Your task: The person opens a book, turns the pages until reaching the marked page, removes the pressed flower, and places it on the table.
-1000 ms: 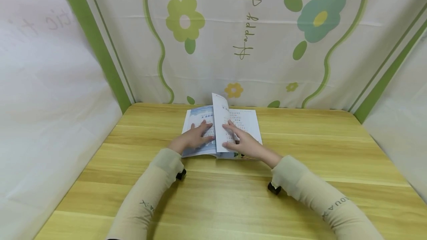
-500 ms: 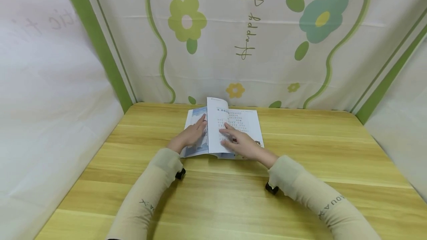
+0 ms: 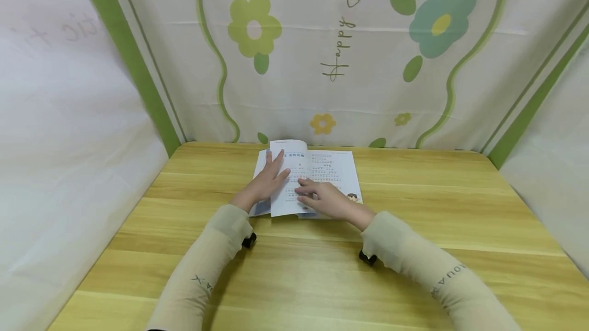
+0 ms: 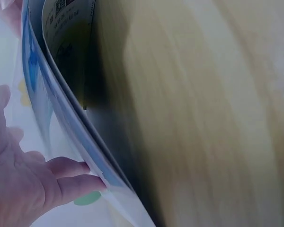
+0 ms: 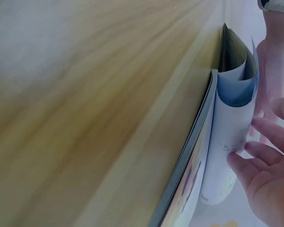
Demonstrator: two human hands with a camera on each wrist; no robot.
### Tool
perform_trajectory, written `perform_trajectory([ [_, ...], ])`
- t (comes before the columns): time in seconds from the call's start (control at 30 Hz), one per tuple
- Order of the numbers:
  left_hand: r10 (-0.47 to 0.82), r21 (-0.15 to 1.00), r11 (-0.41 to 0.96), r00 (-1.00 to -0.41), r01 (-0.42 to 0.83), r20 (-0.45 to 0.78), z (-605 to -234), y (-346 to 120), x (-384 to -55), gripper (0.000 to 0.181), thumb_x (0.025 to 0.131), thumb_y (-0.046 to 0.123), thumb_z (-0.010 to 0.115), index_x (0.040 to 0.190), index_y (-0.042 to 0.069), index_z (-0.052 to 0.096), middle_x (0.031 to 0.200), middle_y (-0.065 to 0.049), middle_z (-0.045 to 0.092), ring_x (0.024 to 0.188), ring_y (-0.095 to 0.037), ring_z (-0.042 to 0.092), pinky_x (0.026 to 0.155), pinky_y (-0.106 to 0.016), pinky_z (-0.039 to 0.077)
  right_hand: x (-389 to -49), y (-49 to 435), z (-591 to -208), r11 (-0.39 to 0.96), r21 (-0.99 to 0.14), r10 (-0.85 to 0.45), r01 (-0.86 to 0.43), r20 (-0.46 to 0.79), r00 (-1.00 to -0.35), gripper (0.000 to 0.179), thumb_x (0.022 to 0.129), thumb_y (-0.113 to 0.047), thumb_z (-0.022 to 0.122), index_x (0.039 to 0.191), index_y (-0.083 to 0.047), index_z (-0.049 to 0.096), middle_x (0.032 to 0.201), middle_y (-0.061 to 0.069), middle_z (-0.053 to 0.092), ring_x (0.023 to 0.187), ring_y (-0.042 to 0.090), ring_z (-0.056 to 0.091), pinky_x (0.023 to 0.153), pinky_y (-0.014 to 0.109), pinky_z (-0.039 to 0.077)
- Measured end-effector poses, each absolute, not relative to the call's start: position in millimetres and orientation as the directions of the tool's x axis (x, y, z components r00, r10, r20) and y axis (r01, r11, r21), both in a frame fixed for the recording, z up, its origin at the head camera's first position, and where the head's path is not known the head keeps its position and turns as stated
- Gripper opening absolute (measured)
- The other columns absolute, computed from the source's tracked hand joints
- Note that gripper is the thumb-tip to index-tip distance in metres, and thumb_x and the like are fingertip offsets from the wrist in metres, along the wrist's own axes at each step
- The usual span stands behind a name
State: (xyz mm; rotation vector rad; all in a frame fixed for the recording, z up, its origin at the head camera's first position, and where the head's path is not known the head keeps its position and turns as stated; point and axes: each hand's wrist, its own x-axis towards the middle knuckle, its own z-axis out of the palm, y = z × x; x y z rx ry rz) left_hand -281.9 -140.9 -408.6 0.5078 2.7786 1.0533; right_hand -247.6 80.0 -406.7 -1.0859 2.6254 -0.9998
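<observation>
Overlapping 1 page (image 3: 284, 200), left hand (image 3: 264, 182) and right hand (image 3: 327, 199) hide parts of it.

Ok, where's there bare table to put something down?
The table is bare right of the book, beyond the right sleeve; between the sleeves, nearer than the book; and left of the left sleeve. It's crowded at the book, under the left hand and right hand, and tight between book and curtain.
</observation>
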Motion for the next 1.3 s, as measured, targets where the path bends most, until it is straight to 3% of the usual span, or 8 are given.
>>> perform_trajectory([
  [0.27, 0.431, 0.574, 0.756, -0.899, 0.315, -0.074, -410.0, -139.9, -282.0, 0.053, 0.099, 0.046, 0.033, 0.148, 0.028, 0.023, 0.154, -0.011, -0.003, 0.138, -0.033, 0.012, 0.107, -0.054, 0.013, -250.2, 71.0, -407.7, 0.529, -0.550, -0.703, -0.646, 0.142, -0.697, 0.032, 0.096, -0.031, 0.053, 0.118, -0.010, 0.065, 0.137, 0.006, 0.046, 0.132, 0.024, 0.032, 0.104, 0.036, 0.030],
  [0.43, 0.424, 0.500, 0.810, -0.896, 0.308, -0.135, -411.2, -138.4, -282.8, 0.053, 0.099, 0.048, 0.032, 0.148, 0.032, 0.022, 0.154, -0.007, 0.004, 0.138, -0.036, 0.008, 0.108, -0.054, 0.006, -250.0, 73.7, -407.1, 0.524, -0.562, -0.710, -0.640, 0.126, -0.693, 0.032, 0.095, -0.031, 0.053, 0.118, -0.010, 0.065, 0.139, 0.002, 0.044, 0.133, 0.026, 0.029, 0.104, 0.039, 0.030],
  [0.9, 0.339, 0.471, 0.857, -0.917, 0.209, -0.211, -411.0, -132.4, -282.0, 0.057, 0.095, 0.059, 0.028, 0.147, 0.041, 0.015, 0.154, 0.001, 0.004, 0.136, -0.045, 0.001, 0.101, -0.066, 0.012, -250.6, 96.7, -403.4, 0.528, -0.623, -0.709, -0.578, 0.052, -0.704, 0.039, 0.096, -0.035, 0.052, 0.130, -0.016, 0.057, 0.144, -0.002, 0.038, 0.128, 0.010, 0.036, 0.101, 0.033, 0.035],
  [1.0, 0.339, 0.472, 0.857, -0.916, 0.207, -0.214, -412.1, -131.8, -282.3, 0.058, 0.095, 0.059, 0.027, 0.148, 0.040, 0.013, 0.154, -0.001, 0.002, 0.135, -0.044, -0.001, 0.102, -0.065, 0.011, -251.9, 105.1, -405.1, 0.538, -0.625, -0.705, -0.566, 0.034, -0.709, 0.040, 0.095, -0.036, 0.053, 0.132, -0.019, 0.055, 0.144, -0.004, 0.038, 0.085, 0.003, 0.059, 0.081, 0.027, 0.048],
  [1.07, 0.341, 0.478, 0.853, -0.917, 0.208, -0.209, -412.4, -131.4, -282.4, 0.060, 0.095, 0.059, 0.026, 0.148, 0.038, 0.010, 0.154, -0.002, 0.003, 0.136, -0.043, -0.002, 0.103, -0.063, 0.008, -252.6, 110.3, -405.5, 0.549, -0.608, -0.707, -0.574, 0.028, -0.707, 0.040, 0.095, -0.035, 0.053, 0.132, -0.019, 0.054, 0.144, -0.002, 0.039, 0.057, 0.004, 0.050, 0.068, 0.028, 0.048],
  [1.13, 0.346, 0.484, 0.848, -0.917, 0.216, -0.198, -412.6, -131.0, -283.0, 0.062, 0.095, 0.059, 0.026, 0.149, 0.036, 0.008, 0.154, -0.004, 0.004, 0.137, -0.040, -0.002, 0.105, -0.061, 0.006, -253.4, 115.9, -405.6, 0.571, -0.568, -0.713, -0.592, 0.015, -0.701, 0.041, 0.095, -0.034, 0.053, 0.133, -0.017, 0.054, 0.144, 0.001, 0.039, 0.050, 0.006, 0.043, 0.066, 0.028, 0.047],
  [1.2, 0.356, 0.488, 0.843, -0.916, 0.228, -0.187, -412.6, -130.5, -283.8, 0.063, 0.095, 0.060, 0.026, 0.149, 0.034, 0.007, 0.154, -0.005, 0.005, 0.138, -0.037, -0.002, 0.106, -0.059, 0.003, -253.5, 121.9, -405.4, 0.589, -0.537, -0.720, -0.603, -0.010, -0.694, 0.043, 0.094, -0.033, 0.055, 0.133, -0.015, 0.053, 0.144, 0.004, 0.039, 0.062, 0.007, 0.054, 0.074, 0.028, 0.047],
  [1.3, 0.362, 0.487, 0.842, -0.913, 0.234, -0.188, -412.0, -130.1, -284.4, 0.064, 0.093, 0.062, 0.026, 0.149, 0.036, 0.008, 0.154, -0.007, 0.005, 0.138, -0.037, -0.004, 0.105, -0.059, 0.003, -253.2, 131.1, -405.6, 0.612, -0.493, -0.732, -0.619, -0.055, -0.679, 0.047, 0.091, -0.032, 0.060, 0.133, -0.012, 0.053, 0.144, 0.007, 0.037, 0.107, 0.015, 0.056, 0.094, 0.034, 0.040],
])
